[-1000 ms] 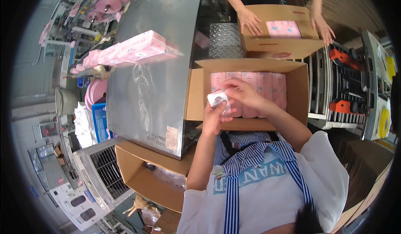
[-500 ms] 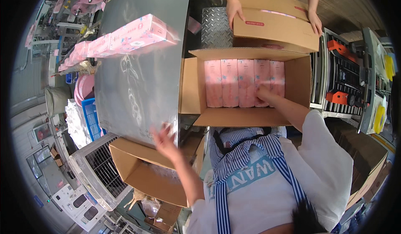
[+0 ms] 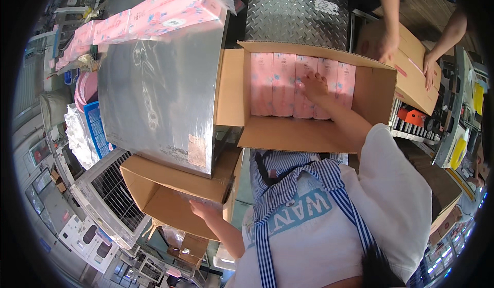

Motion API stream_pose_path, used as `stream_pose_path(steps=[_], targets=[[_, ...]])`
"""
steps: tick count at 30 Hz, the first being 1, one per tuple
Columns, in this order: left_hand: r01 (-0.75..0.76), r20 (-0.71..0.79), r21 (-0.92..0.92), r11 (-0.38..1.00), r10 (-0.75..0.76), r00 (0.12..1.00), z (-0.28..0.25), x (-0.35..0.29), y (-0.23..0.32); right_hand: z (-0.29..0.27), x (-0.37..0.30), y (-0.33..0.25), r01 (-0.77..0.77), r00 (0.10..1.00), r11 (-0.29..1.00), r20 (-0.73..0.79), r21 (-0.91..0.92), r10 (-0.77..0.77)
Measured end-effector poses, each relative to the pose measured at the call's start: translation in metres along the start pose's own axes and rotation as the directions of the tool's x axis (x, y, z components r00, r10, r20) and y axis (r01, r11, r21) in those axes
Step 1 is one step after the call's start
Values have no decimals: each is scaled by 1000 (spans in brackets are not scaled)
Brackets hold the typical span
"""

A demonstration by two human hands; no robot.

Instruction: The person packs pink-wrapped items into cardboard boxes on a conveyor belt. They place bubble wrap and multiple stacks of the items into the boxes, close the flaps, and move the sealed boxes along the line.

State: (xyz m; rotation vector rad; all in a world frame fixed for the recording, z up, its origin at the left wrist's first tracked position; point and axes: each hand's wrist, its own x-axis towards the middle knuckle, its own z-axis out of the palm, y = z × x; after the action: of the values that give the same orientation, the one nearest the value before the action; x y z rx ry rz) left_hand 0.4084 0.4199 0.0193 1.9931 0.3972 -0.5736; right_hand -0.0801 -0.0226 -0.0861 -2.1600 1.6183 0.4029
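Note:
An open cardboard box stands in front of me with a row of several pink tissue packs in it. My right hand lies over the middle packs, fingers spread, holding nothing. At lower left is a second open cardboard box with clear plastic inside. My left hand reaches into it with fingers stretched out beside the plastic; whether they touch it I cannot tell.
A metal table carries a line of pink tissue packs. Behind my box is a diamond-plate surface. On the right, a co-worker's hands handle a closed carton over a roller conveyor.
My left hand has moved down from the table edge into the lower box. My right hand has spread over the packs. The co-worker's carton has shifted right, onto the conveyor.

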Motion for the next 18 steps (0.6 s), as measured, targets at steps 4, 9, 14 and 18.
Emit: stream_pose_path(steps=[4, 9, 14, 18], targets=[[-254, -161, 52, 966, 259, 952, 101, -57, 111, 40, -54, 47, 204, 952, 960, 269, -193, -148], [-536, -13, 715, 450, 774, 633, 142, 10, 163, 11, -86, 32, 156, 924, 985, 364, -76, -118], [-862, 346, 503, 60, 900, 265, 295, -8, 246, -225, 42, -108, 516, 678, 856, -631, 43, -377], [-944, 555, 257, -207, 831, -31, 442, -32, 311, -309, 153, -145, 365, 744, 899, -506, -240, -437]])
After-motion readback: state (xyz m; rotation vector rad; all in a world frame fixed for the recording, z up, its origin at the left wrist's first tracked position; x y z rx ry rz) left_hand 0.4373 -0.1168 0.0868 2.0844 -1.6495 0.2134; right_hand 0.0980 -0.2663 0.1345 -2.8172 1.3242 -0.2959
